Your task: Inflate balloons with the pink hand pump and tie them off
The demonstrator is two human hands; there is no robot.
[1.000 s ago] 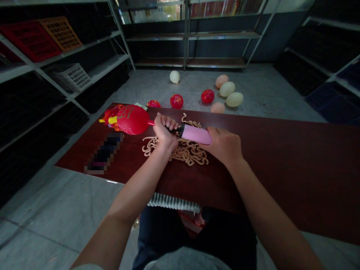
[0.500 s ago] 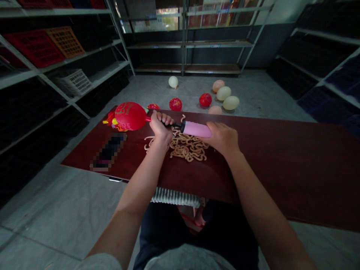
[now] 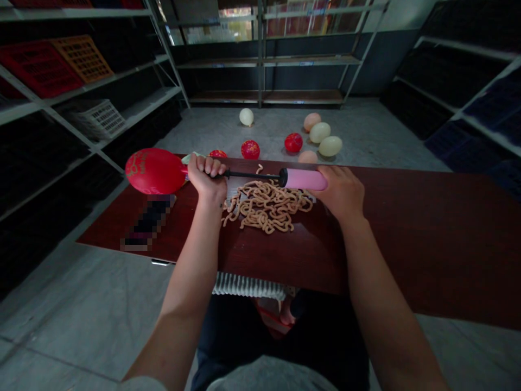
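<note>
My left hand (image 3: 208, 176) is closed round the black nozzle end of a balloon pump and the neck of a red balloon (image 3: 154, 171). The balloon is partly inflated, with gold print on it, and sticks out to the left. My right hand (image 3: 342, 190) grips the pump's pink barrel (image 3: 302, 178). A long black rod shows between the barrel and my left hand. Below the pump, a heap of tan, curled, worm-like pieces (image 3: 268, 209) lies on the dark red table (image 3: 407, 233). A blurred-out dark flat object (image 3: 148, 222) lies on the left.
Beyond the table, red balloons (image 3: 250, 149), pale balloons (image 3: 330, 145) and peach balloons (image 3: 312, 121) rest on the grey floor. Metal shelves (image 3: 260, 98) stand at the back and both sides. Red and orange crates (image 3: 83, 58) and a white basket (image 3: 101, 118) sit on the left shelving.
My hands have moved apart, the left one leftward and the right one rightward, so more black rod shows. The red balloon has shifted left with my left hand and looks larger.
</note>
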